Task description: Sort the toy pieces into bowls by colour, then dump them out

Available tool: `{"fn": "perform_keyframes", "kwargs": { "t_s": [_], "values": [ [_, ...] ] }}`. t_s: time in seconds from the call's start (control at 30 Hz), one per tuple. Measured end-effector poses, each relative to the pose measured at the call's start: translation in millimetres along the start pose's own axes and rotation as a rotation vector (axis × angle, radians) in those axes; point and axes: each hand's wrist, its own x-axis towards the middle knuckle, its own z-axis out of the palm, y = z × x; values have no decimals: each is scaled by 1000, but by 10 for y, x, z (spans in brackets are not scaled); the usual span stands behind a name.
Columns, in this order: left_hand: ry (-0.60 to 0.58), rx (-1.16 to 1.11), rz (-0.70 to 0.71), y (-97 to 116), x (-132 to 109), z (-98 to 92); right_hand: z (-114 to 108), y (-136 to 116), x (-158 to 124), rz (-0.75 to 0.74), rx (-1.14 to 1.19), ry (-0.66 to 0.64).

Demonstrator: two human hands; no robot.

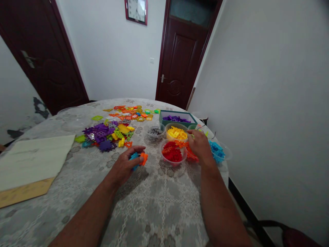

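My left hand (128, 161) is closed around blue plastic building pieces (134, 160) and an orange plastic piece (144, 159), held just above the tablecloth. My right hand (197, 141) reaches over the bowls at the right, its fingers bent together by the rim of the bowl of yellow pieces (177, 133); a small light green bit shows at the fingertips, too small to name. Below it lie orange pieces (190, 153), partly hidden by the hand. Nearer to me stands a clear bowl of red pieces (172, 152).
A bowl of grey pieces (155, 132), a green box (164, 120) with purple pieces and a bowl of blue pieces (217, 151) stand around. Mixed loose pieces (101, 134) are heaped left of centre, orange ones (131, 112) behind. A cardboard sheet (28, 161) lies at the left.
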Motion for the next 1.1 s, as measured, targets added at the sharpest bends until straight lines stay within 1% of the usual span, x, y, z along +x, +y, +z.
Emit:
{"fn": "perform_keyframes", "kwargs": {
  "t_s": [0.1, 0.23, 0.3, 0.43, 0.53, 0.63, 0.73, 0.8, 0.87, 0.93, 1.03, 1.1],
  "values": [
    [-3, 38, 7, -9, 4, -9, 2, -87, -57, -105, -84, -113],
    [7, 19, 15, -6, 6, -5, 39, -171, -105, -133, -226, -219],
    [15, 14, 13, 2, 5, 1, 62, -184, -103, -128, -241, -236],
    [19, 26, 12, 5, 4, 4, 79, -180, -60, -111, -156, -218],
    [5, 17, 22, -16, 10, -1, 39, -131, -15, -45, -28, -158],
    [-1, 12, 28, -38, 20, -7, -39, 16, 27, 103, 74, 19],
    [-3, 7, 17, -40, 26, -11, -103, 233, 51, 225, 35, 191],
    [-5, 7, 12, -32, 25, -12, -106, 362, 50, 248, -23, 217],
    [-6, 17, 9, -24, 22, -12, -74, 445, 39, 240, -56, 171],
    [-1, 28, 8, -24, 21, -10, -23, 482, 24, 206, -58, 93],
    [13, 19, 8, -43, 29, -6, 41, 484, 4, 122, -31, -9],
    [12, -5, 9, -55, 34, -4, 58, 475, -7, 90, -13, -41]
  ]
}}
